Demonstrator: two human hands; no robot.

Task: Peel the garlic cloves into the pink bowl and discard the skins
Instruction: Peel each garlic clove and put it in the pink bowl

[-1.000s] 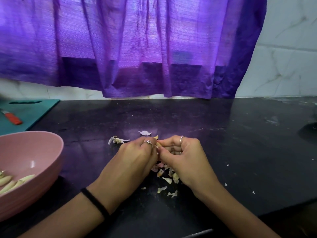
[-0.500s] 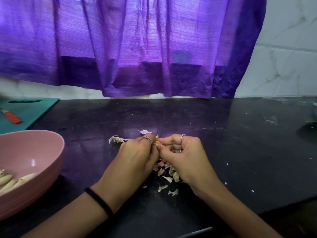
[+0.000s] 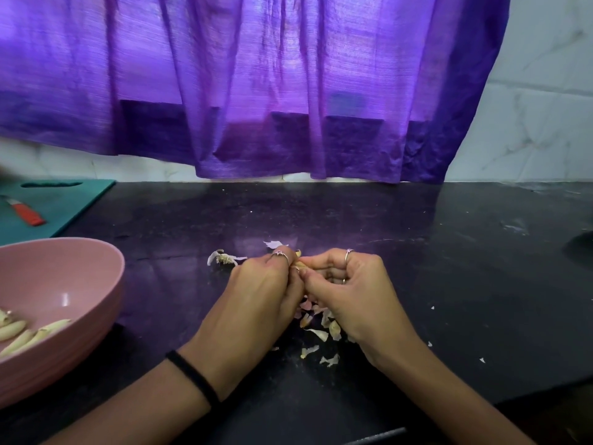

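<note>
- Pinching a garlic clove (image 3: 300, 265) between both sets of curled fingers, we held it just above the black counter (image 3: 449, 268).
- Our left hand (image 3: 256, 297) and right hand (image 3: 349, 293) met at the clove.
- Loose skins (image 3: 321, 329) lay beneath our hands.
- The pink bowl (image 3: 80, 284) with peeled cloves (image 3: 29, 335) sat to our left, near a teal cutting board (image 3: 64, 203).

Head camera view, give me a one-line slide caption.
Both hands, left hand and right hand, peel a garlic clove over scattered skins, beside the pink bowl.
</note>
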